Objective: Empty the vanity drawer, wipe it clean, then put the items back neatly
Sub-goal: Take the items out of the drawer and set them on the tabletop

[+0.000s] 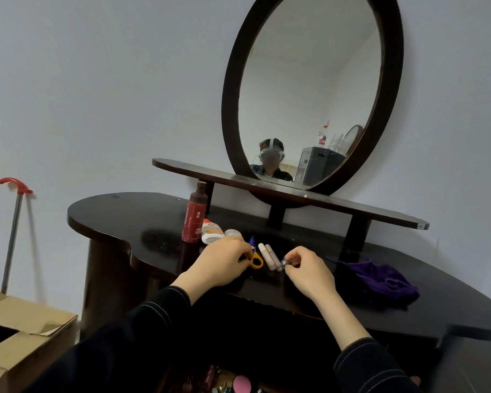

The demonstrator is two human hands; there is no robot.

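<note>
Two hands work at the front edge of the dark bench. The left hand curls round the yellow-handled scissors, fingers closed over the loops. The right hand pinches a small clear item between thumb and fingertips, just beside two pale tubes that lie side by side.

The scissors look light and rigid, and they are best carried by the handles with the point kept away. The small item looks slippery and easy to drop, so a firm fingertip pinch suits it. The tubes are likely to roll on the glossy top. The red bottle stands upright behind a white tube and is probably the heaviest thing out. The purple cloth lies crumpled well to the right, soft and ready for wiping.

The drawer is mostly cut off at the bottom edge and hidden by the dark sleeves. Only a pink sponge and some bright bits show, so it looks far from empty. I cannot tell what the small item is. Nor can I tell whether the blue tip behind the left hand belongs to the scissors.
</note>
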